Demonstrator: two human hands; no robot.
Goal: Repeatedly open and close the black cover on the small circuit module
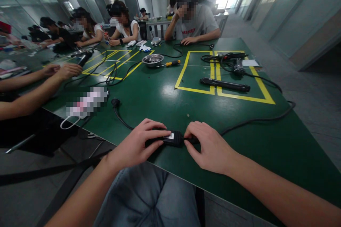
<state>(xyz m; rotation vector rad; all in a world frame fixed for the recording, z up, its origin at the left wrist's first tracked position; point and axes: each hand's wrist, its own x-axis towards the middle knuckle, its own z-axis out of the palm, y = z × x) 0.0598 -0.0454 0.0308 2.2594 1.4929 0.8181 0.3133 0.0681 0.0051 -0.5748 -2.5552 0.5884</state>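
Observation:
A small black box with a white label [172, 137] lies on the green table [160, 95] near its front edge, joined to a black cable [255, 119]. My left hand [138, 145] rests on the box's left end, fingers curled around it. My right hand [210, 147] pinches the box's right end where the cable leaves it. The cable's other side runs left to a black plug [115, 102].
Yellow tape marks boxes on the table. Inside them lie a long black tool [225, 84] and a second black tool with its cable [231, 56]. A metal bowl [152, 60] and a yellow-handled screwdriver [170, 63] sit mid-table. Other people sit at the far side and on the left.

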